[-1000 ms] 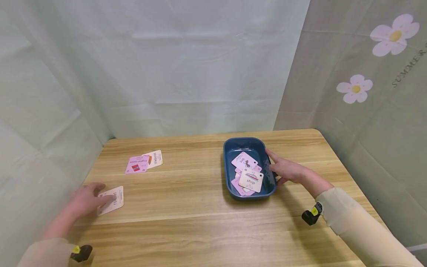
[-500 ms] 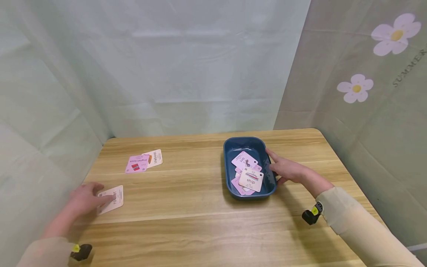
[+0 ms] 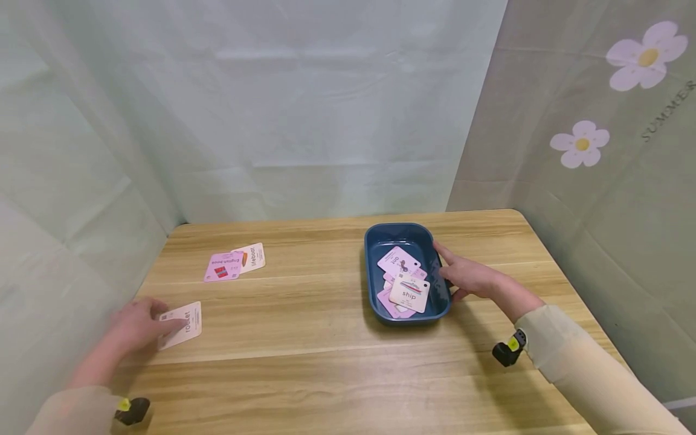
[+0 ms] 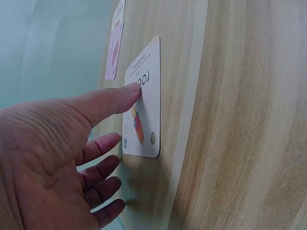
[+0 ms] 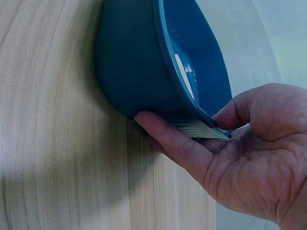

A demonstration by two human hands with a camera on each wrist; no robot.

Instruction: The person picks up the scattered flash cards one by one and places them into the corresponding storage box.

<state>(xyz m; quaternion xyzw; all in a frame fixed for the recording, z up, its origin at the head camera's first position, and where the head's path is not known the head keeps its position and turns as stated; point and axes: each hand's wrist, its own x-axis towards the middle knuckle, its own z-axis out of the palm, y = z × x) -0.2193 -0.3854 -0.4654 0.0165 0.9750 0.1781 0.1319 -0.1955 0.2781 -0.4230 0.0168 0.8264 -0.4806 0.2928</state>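
Observation:
At the left side of the table, my left hand [image 3: 138, 326] reaches the white "rocket" card [image 3: 187, 326]. In the left wrist view the thumb lies over the card's printed face, and the loosely spread fingers [image 4: 100, 170] are at its near edge. The card looks flat on the wood. My right hand [image 3: 470, 278] holds the right wall of a deep blue tray [image 5: 129, 57], thumb at the rim and fingers along the outside. Inside the tray are several flash cards, a white "ship" card [image 3: 410, 294] on top and a pink card [image 3: 399, 261] behind it.
Toward the back left, a pink "English book" card [image 3: 223, 267] partly covers a white "lifeboat" card [image 3: 254, 258]. The wooden table [image 3: 304, 362] is enclosed by pale cloth [image 3: 326, 121] at the back and both sides.
The left hand shifts very slightly left, showing more of the word "rocket". The right hand, the tray and the other cards stay in place.

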